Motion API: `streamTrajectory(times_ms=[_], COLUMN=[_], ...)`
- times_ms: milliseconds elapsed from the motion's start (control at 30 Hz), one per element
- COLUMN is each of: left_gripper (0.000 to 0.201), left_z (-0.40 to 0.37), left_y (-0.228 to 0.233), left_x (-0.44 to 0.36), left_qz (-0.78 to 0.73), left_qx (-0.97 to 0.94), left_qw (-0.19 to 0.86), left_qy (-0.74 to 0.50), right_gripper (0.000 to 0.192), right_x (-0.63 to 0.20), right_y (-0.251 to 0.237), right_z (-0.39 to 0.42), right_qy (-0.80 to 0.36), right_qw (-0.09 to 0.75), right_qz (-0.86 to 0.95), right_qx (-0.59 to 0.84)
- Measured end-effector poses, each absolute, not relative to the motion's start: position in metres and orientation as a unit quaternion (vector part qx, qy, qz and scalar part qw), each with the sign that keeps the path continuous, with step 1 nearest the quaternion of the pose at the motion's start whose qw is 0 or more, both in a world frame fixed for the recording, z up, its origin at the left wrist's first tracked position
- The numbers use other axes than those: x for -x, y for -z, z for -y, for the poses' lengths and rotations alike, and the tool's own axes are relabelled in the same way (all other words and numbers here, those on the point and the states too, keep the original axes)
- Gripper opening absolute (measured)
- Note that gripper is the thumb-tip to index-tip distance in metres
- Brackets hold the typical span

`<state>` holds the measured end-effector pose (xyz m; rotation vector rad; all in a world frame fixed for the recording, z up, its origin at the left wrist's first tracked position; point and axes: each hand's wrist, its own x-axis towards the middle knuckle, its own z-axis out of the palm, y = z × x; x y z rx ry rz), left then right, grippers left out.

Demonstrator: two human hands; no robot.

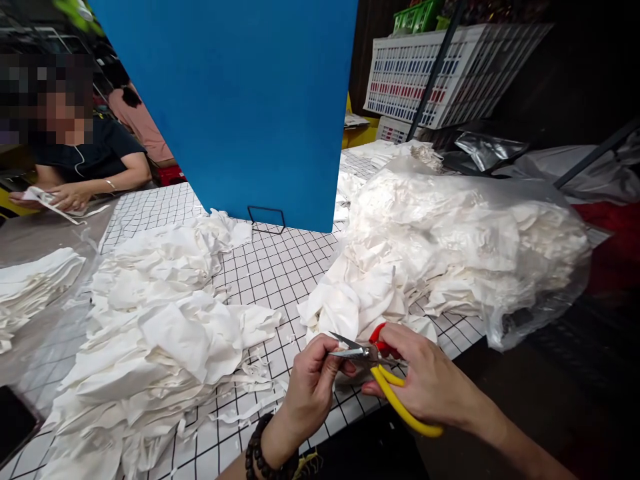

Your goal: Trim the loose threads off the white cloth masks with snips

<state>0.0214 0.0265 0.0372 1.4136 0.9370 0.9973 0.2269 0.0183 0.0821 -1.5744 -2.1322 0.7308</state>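
Observation:
My right hand [433, 377] grips a pair of scissors [367, 355] with one red and one yellow handle. The blades are parted and point left, at the fingertips of my left hand [316, 373]. Those fingers are pinched on a small bit of white cloth [343, 347], mostly hidden by fingers and blades. Just beyond both hands lies a loose pile of white cloth pieces [345, 300], running back into a clear plastic bag [530, 220] full of the same. Left of my hands a large heap of white cloth pieces [165, 333] is spread, with thin strips along its edge.
A blue board [240, 100] stands upright in a wire holder [267, 220] on the grid-patterned tabletop [270, 267]. Behind on the right is a white plastic crate [425, 73]. A co-worker [90, 153] at far left handles white cloth beside another stack [40, 280].

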Motion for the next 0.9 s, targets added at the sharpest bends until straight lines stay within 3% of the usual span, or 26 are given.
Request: streamTrajectory(times_ms=[900], left_gripper=[0.021], left_z=[-0.027], left_y=[-0.037], left_x=[-0.017], left_qz=[-0.366], left_qx=[-0.600], left_qw=[0.580], left_qy=[-0.411], right_gripper=[0.028], right_x=[-0.232], right_y=[-0.071], right_z=[-0.018], right_qy=[-0.212], right_qw=[0.169], right_qz=[0.785], right_qx=[0.557])
